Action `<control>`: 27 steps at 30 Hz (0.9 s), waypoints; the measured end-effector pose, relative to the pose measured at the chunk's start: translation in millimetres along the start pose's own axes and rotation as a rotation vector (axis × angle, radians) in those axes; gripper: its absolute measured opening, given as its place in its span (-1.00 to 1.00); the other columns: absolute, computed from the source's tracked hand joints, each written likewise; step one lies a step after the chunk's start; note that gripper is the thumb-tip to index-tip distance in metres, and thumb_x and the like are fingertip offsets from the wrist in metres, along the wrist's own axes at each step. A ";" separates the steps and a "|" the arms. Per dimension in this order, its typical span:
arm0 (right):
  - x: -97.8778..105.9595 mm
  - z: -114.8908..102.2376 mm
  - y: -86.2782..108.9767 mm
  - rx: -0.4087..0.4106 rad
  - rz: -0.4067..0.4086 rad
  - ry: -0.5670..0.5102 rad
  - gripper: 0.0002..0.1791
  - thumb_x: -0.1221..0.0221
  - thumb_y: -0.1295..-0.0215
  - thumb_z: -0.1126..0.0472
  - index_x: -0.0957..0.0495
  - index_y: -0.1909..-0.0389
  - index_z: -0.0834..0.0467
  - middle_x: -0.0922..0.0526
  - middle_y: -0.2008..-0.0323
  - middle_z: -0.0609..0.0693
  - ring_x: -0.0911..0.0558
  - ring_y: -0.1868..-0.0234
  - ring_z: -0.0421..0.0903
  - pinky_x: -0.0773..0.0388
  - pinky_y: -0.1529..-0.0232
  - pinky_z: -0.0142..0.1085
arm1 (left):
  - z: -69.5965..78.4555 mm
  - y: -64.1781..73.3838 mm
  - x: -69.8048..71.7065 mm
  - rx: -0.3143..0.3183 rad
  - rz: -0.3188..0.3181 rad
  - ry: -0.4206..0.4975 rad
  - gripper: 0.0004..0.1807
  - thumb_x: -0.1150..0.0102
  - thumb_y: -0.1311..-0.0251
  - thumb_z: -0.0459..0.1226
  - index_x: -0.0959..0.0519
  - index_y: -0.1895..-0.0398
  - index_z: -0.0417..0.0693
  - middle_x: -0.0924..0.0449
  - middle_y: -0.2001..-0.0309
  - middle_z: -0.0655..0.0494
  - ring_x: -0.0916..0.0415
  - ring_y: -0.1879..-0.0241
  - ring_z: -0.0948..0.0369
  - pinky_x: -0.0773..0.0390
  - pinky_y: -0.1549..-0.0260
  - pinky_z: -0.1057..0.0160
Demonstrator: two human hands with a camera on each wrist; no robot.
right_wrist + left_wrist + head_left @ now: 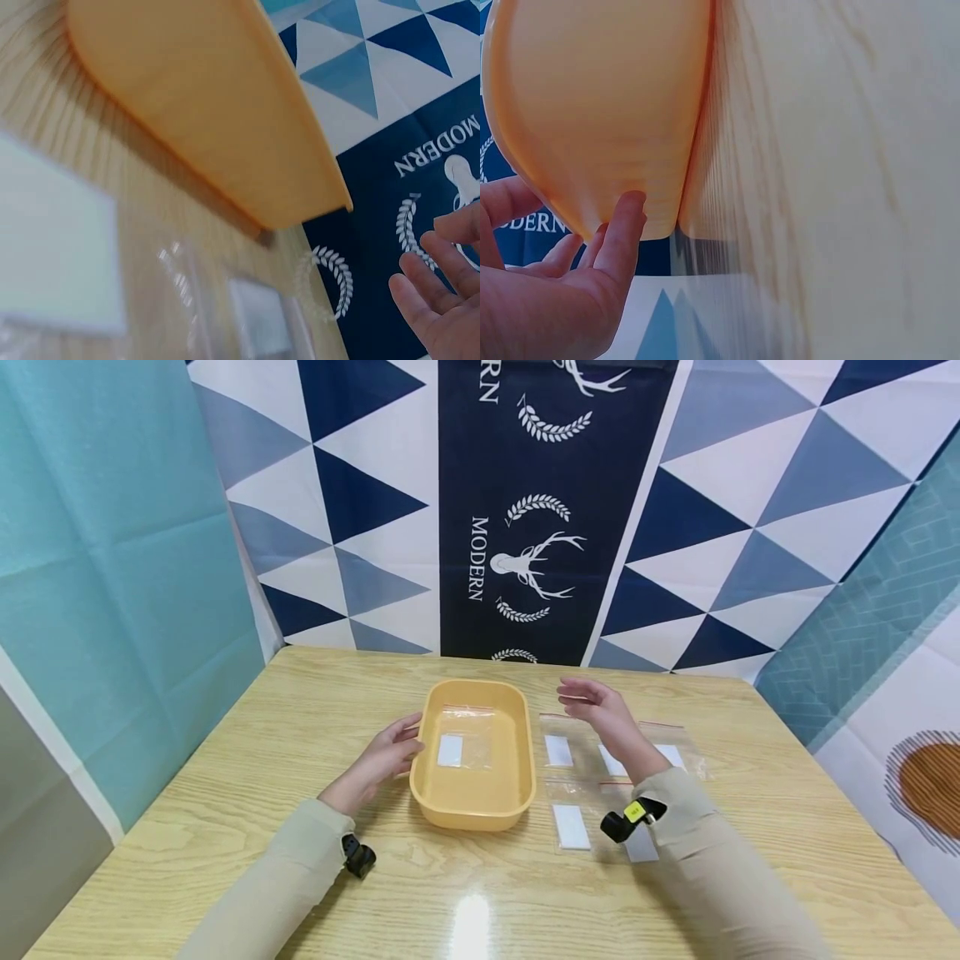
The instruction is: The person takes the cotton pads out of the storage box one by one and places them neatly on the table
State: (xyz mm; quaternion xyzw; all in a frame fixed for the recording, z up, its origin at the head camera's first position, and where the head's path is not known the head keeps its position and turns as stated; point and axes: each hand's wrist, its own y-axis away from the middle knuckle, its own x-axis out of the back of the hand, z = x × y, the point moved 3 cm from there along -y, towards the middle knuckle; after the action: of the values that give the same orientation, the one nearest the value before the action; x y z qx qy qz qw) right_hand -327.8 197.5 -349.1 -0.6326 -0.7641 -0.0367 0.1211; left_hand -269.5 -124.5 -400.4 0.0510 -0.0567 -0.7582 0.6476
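A yellow plastic tub (pixel 472 797) stands on the table, holding one clear zip bag (pixel 477 743) with a white card in it. At its left side my left hand (pixel 381 760) holds the wall, the thumb at the rim and the fingers against the outside; the left wrist view shows these fingers (pixel 622 240) on the wall. My right hand (pixel 603 714) hovers beyond the tub's right side, its fingers loosely bent and nothing in them. Below that arm lie several clear zip bags with white cards, among them a near-left bag (pixel 572 827) and a far-left bag (pixel 558 750).
The wooden table (pixel 247 802) runs back to a patterned cloth (pixel 375 527) hung behind it. A teal cloth (pixel 127 568) hangs on the left. The right forearm partly covers the zip bags on that side.
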 end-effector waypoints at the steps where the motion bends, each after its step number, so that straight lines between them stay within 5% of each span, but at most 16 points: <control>1: -2.9 -1.5 -2.1 0.001 0.003 -0.003 -0.51 -0.02 -0.25 0.50 -0.30 -0.23 0.35 -0.37 -0.17 0.36 -0.50 -0.08 0.05 -0.48 -0.07 -0.23 | -0.3 -0.1 0.3 -0.001 0.002 0.001 -0.35 0.09 -0.23 -0.45 -0.06 -0.42 -0.17 -0.15 -0.31 -0.26 -0.34 -0.14 -0.11 -0.49 -0.02 0.08; 7: -19.8 -9.6 -14.4 0.016 0.006 0.017 -0.51 -0.11 -0.22 0.45 -0.35 -0.20 0.34 -0.43 -0.12 0.33 -0.57 0.08 -0.16 -0.52 0.01 -0.32 | -1.3 0.9 0.8 0.017 0.009 0.008 -0.35 0.08 -0.24 -0.45 -0.08 -0.42 -0.12 -0.15 -0.32 -0.22 -0.33 -0.15 -0.11 -0.47 -0.04 0.06; 13: -37.2 -17.0 -26.0 -0.001 0.018 0.013 -0.54 -0.15 -0.21 0.38 -0.39 -0.16 0.34 -0.46 -0.09 0.32 -0.54 0.03 -0.07 -0.50 -0.03 -0.25 | -0.3 0.8 1.8 0.022 0.010 0.002 -0.36 0.07 -0.26 -0.44 -0.08 -0.42 -0.10 -0.15 -0.33 -0.21 -0.34 -0.15 -0.10 -0.47 -0.04 0.07; 27: -75.9 -23.9 -55.0 -0.153 0.047 -0.202 -0.56 -0.13 -0.25 0.36 -0.39 -0.16 0.31 -0.45 -0.10 0.25 -0.50 -0.02 0.01 -0.40 -0.15 -0.14 | 1.5 0.6 1.5 0.015 -0.005 -0.005 -0.35 0.06 -0.25 -0.43 -0.07 -0.42 -0.11 -0.15 -0.32 -0.22 -0.34 -0.15 -0.10 -0.46 -0.05 0.07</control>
State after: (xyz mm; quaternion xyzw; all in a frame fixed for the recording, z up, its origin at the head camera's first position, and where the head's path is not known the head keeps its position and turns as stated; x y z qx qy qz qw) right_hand -365.2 109.0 -338.2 -0.6581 -0.7524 -0.0283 -0.0041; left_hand -269.4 -126.1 -398.8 0.0541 -0.0639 -0.7595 0.6451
